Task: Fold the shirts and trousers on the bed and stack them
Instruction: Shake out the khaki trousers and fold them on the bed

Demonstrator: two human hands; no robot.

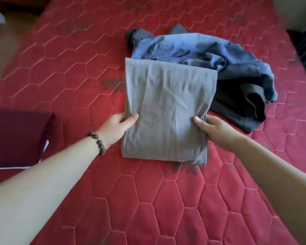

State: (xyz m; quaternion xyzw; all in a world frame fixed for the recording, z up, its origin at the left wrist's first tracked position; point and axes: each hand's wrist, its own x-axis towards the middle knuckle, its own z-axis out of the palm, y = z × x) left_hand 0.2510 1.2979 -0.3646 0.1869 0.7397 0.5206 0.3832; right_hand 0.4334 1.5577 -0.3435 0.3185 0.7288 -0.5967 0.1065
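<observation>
The folded grey garment (168, 110) forms a flat, upright rectangle with light creases across its face. The left hand (119, 128) pinches its left edge and the right hand (214, 129) pinches its right edge, each thumb lying on the front face. Its lower edge lies below both hands, close to the red bed (166, 200).

Beyond the hands, behind the garment's upper edge, lies an unfolded pile: a crumpled light blue shirt (175, 48) on top, blue denim trousers (245, 71) toward the right-hand side, and a black garment (240, 110) just past the right hand.
</observation>
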